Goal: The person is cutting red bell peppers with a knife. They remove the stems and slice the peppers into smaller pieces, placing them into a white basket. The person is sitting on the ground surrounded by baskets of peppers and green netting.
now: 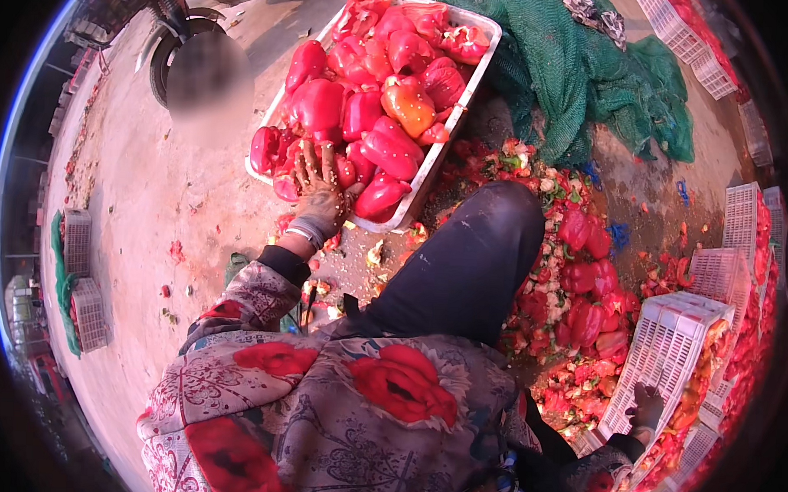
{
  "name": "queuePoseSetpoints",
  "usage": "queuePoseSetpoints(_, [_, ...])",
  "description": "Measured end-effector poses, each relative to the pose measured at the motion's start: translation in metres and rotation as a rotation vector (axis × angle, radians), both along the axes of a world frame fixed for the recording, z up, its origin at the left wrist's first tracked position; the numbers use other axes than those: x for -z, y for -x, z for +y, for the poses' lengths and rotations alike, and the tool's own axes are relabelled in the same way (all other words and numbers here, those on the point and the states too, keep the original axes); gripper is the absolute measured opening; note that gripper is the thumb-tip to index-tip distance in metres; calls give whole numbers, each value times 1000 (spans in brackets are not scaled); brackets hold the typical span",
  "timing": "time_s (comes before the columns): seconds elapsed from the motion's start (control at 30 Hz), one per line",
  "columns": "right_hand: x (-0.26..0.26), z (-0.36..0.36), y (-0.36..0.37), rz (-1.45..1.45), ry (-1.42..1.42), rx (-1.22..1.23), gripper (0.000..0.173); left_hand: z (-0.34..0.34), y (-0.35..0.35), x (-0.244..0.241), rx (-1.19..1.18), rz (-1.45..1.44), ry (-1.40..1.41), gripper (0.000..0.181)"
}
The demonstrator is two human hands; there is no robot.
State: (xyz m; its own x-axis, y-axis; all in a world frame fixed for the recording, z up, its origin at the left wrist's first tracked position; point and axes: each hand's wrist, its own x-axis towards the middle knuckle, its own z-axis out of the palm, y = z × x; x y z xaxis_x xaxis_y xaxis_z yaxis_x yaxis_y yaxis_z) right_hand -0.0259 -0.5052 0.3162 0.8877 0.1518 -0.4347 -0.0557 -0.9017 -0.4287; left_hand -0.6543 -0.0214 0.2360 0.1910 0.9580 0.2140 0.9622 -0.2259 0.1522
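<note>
My left hand (321, 201), dirty and apparently in a thin glove, lies with fingers spread on red bell peppers (317, 107) at the near left corner of a white plastic crate (405, 210). The peppers fill this crate to the rim; one is orange (408, 106), and many are speckled with pale seeds. Far to the lower right, my right hand (647, 408) rests against the slatted side of another white crate (670, 347). No object shows in its fingers. Whole red peppers (588, 279) lie in a heap on the floor beside my bent knee (499, 230).
Pepper cores and scraps (552, 193) litter the floor around my leg. Green netting (569, 76) is bunched beyond the full crate. Several pepper-filled crates (740, 219) line the right side. A wheel (166, 62) stands upper left; more crates (89, 313) sit at far left.
</note>
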Motion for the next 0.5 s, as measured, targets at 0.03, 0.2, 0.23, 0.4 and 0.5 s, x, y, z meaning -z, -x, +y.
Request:
queuePoseSetpoints(0.03, [-4, 30, 8, 54, 20, 17, 44, -2, -3, 1, -26, 7, -46, 96])
queuePoseSetpoints(0.2, [21, 81, 16, 28, 3, -282, 43, 19, 1, 25, -40, -59, -153, 86])
queuePoseSetpoints(0.23, [31, 100, 25, 19, 82, -333, 47, 23, 4, 13, -69, -53, -163, 84])
queuePoseSetpoints(0.4, [105, 151, 86, -13, 60, -495, 50, -1, -146, -142, 358, -350, -7, 57])
queuePoseSetpoints(0.5, [174, 174, 119, 8, 59, -613, 55, -41, -251, -170, 776, -988, 141, 45])
